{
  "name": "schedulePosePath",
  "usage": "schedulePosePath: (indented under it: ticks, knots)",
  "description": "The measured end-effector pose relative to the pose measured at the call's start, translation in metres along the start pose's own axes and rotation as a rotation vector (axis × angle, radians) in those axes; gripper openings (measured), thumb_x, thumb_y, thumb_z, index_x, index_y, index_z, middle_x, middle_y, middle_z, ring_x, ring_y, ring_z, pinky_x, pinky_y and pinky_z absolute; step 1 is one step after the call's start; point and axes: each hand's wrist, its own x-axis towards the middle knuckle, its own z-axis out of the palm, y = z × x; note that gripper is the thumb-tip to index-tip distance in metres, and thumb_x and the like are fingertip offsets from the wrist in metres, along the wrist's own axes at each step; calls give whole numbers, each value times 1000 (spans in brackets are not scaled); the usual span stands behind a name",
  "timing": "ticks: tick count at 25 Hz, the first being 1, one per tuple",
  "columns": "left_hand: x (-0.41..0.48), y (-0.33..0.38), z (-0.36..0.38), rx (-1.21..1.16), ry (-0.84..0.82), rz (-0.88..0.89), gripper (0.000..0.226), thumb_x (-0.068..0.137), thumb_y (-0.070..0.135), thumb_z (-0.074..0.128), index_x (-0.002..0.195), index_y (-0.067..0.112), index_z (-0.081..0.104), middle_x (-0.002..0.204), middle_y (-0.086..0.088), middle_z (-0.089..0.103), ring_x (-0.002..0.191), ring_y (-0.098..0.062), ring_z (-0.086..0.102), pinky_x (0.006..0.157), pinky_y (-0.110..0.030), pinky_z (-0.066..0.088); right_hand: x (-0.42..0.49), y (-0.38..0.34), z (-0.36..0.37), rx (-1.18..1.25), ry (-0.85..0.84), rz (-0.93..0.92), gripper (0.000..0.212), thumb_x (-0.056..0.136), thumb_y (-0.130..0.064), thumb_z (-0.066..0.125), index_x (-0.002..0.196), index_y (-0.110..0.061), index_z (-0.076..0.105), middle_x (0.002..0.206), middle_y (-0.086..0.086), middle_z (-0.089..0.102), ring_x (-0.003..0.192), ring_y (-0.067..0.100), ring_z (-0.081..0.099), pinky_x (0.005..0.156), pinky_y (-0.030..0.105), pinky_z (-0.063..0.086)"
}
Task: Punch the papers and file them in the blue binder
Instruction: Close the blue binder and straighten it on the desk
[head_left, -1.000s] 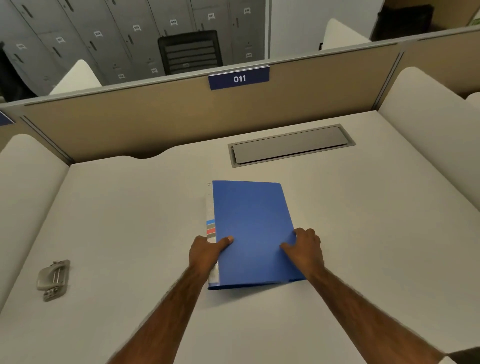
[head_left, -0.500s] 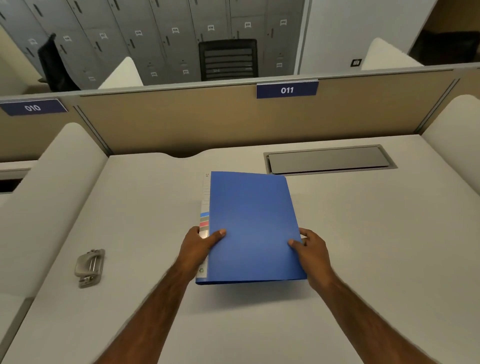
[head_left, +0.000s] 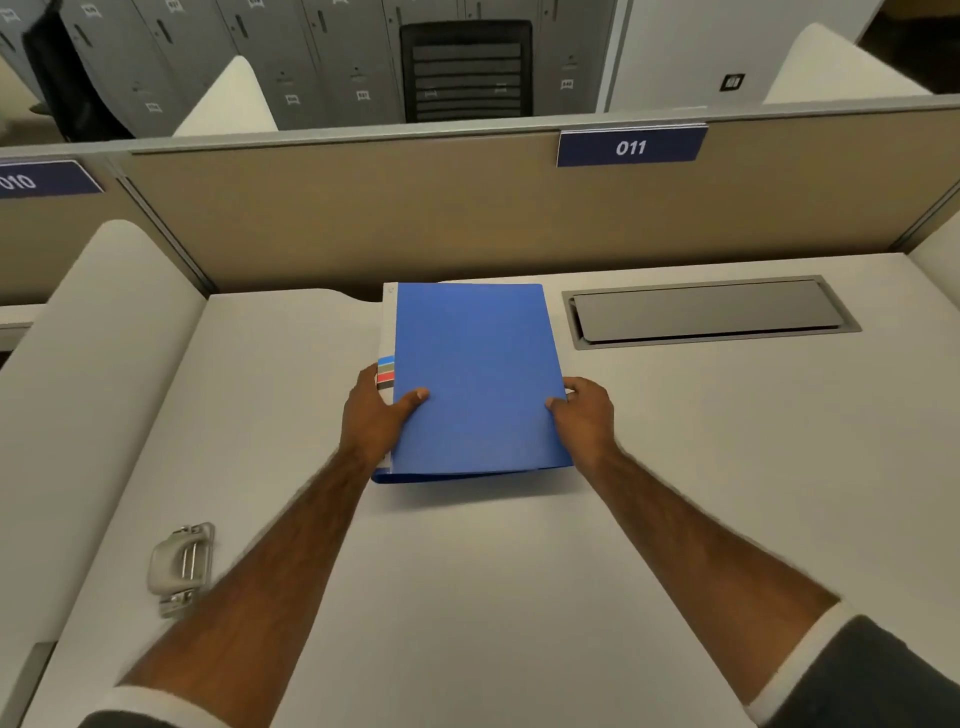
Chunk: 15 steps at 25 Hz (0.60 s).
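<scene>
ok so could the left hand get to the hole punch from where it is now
Probably yes. The hole punch sits uncovered on the desk, just left of the left forearm, nothing between. But the left hand grips the blue binder, so it must let go first.

Pale desk (head_left: 675, 493) with hole punch (head_left: 181, 567), blue binder (head_left: 478, 379), grey cable hatch (head_left: 706, 310).

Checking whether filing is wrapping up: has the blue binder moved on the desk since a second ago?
Yes. The blue binder has slid away from the person, its far edge now level with the grey desk hatch.
</scene>
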Motion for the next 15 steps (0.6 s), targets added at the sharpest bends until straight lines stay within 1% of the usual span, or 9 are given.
schedulePosePath:
  ticks: [3, 5, 8, 10, 13, 15]
  knots:
    - [35, -5, 5, 5, -2, 18, 82, 84, 42, 75, 149, 18, 32, 139, -4, 56, 108, -16, 57, 88, -32, 47, 32, -9, 16, -56, 14, 3, 30, 87, -9, 59, 116, -7, 66, 114, 6, 69, 91, 22, 63, 77, 28, 49]
    - [51, -9, 10, 18, -2, 13, 85, 85, 43, 74, 151, 18, 28, 141, -4, 54, 115, -21, 58, 91, -35, 48, 47, -11, 26, -95, 11, -2, 29, 88, -10, 58, 116, -7, 65, 115, 7, 69, 92, 23, 63, 80, 30, 51]
    - [68, -19, 16, 51, 4, -19, 88, 85, 48, 72, 153, 21, 24, 145, -5, 50, 123, -27, 56, 100, -45, 49, 62, -10, 36, -142, 13, -6, 29, 88, -10, 58, 116, -7, 65, 116, 8, 69, 96, 27, 65, 86, 35, 54]
    - [74, -26, 19, 70, 21, -33, 88, 84, 50, 71, 153, 23, 24, 145, -4, 50, 124, -27, 56, 102, -48, 48, 67, -8, 42, -159, 10, -5, 27, 88, -9, 58, 115, -6, 65, 115, 9, 69, 96, 27, 65, 85, 35, 55]
    - [77, -31, 22, 114, 74, -20, 85, 83, 53, 71, 151, 22, 29, 142, -3, 53, 122, -26, 57, 101, -47, 48, 70, -8, 48, -168, 6, -1, 24, 90, -7, 56, 113, -4, 64, 113, 9, 68, 90, 25, 61, 79, 30, 51]
    - [79, -30, 22, 142, 100, -15, 83, 83, 54, 71, 149, 22, 32, 139, -4, 55, 120, -26, 58, 99, -47, 49, 71, -7, 52, -175, 11, 4, 23, 90, -5, 55, 111, -3, 64, 113, 11, 69, 93, 27, 64, 79, 30, 51]
